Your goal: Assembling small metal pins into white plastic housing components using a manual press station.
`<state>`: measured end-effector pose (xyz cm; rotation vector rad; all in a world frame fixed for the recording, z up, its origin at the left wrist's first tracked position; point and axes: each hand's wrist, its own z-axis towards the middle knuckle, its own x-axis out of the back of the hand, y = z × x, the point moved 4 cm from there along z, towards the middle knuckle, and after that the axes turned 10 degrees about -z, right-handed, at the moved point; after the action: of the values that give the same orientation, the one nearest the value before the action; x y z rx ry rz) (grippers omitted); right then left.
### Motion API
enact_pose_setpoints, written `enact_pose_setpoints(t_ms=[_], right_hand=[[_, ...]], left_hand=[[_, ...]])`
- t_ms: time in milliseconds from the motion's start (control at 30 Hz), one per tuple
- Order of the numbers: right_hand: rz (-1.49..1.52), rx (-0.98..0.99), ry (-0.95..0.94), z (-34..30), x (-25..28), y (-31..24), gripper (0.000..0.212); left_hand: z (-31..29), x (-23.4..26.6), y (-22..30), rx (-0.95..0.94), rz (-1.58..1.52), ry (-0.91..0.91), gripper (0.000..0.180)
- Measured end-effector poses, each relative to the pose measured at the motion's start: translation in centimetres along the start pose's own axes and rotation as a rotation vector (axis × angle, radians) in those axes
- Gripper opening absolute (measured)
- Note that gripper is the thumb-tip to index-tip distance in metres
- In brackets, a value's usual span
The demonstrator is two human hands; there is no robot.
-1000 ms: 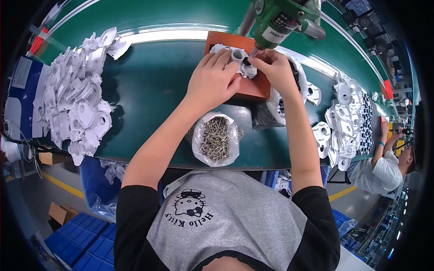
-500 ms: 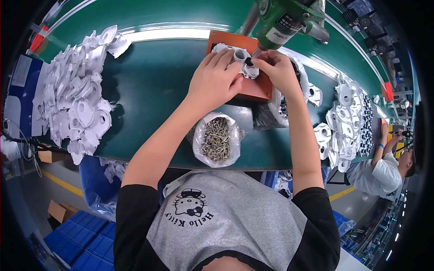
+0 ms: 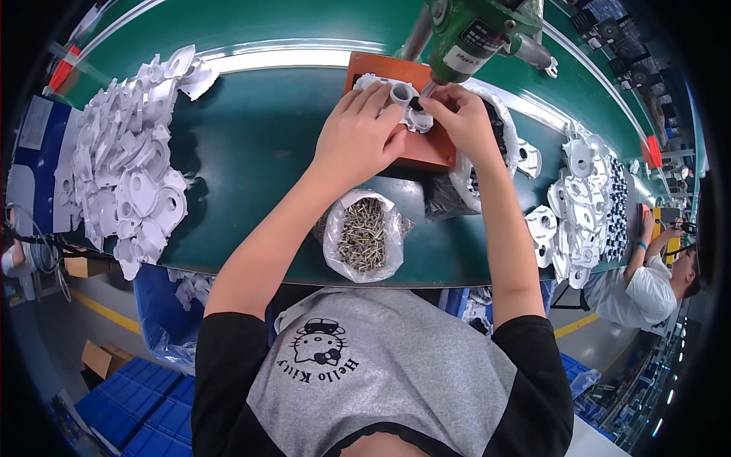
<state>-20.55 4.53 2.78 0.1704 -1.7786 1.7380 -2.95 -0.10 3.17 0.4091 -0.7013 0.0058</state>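
A white plastic part with a round tube rests on an orange block at the back of the bench. My left hand lies over its left side, fingers curled onto it and holding it. Beside the tube sits a small black piece. My right hand has its thumb and fingers pinched together next to that piece, at the tip of a green machine's bit; what is between the fingertips is hidden. Nearer me stands a clear bag of screws.
The green machine head hangs just above my hands. A bag of black parts stands by my right forearm. White parts are heaped at left and right, beside rows of small black pieces. Another person works at far right.
Both hands stay at the white part in nearly the same pose, with the right fingertips still by the bit. The whole view has shifted very slightly.
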Motion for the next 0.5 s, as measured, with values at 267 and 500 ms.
enact_pose_setpoints(t_ms=[267,500], right_hand=[[-0.215,0.067,0.034,-0.4,0.1,-0.4,0.022],[0.245,0.082,0.202,4.8,8.0,1.9,0.02]], left_hand=[[0.0,-0.1,0.0,-0.002,-0.011,0.003,0.023],[-0.3,0.0,-0.3,0.026,-0.023,-0.004,0.022]])
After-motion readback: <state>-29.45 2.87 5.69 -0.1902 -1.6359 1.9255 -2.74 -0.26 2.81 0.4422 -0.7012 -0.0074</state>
